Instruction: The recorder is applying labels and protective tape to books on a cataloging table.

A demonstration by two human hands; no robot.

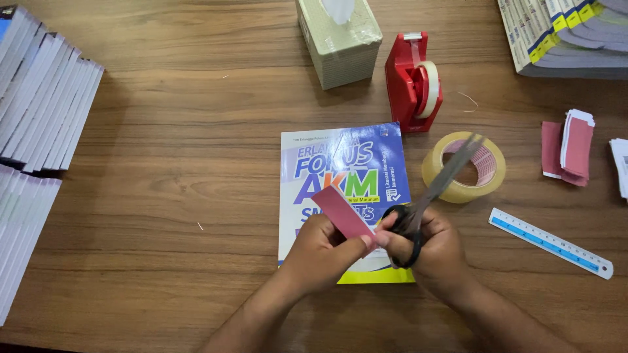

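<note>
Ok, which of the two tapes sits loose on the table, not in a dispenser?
The clear tape roll lying flat right of the book, under the scissors' blades. The other tape sits upright in the red dispenser.

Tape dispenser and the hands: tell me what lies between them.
Between the red tape dispenser and the left hand and right hand lies a book, flat on the table, in the head view.

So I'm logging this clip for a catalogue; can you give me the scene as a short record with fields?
view: head camera, looking down at a wooden table
left hand: holds a dark pink paper strip
right hand: holds black-handled scissors, blades pointing away up-right
under hands: blue and white book, flat
behind: red tape dispenser, clear tape roll, tissue box
right side: ruler, pink paper pieces
edges: book stacks
</note>
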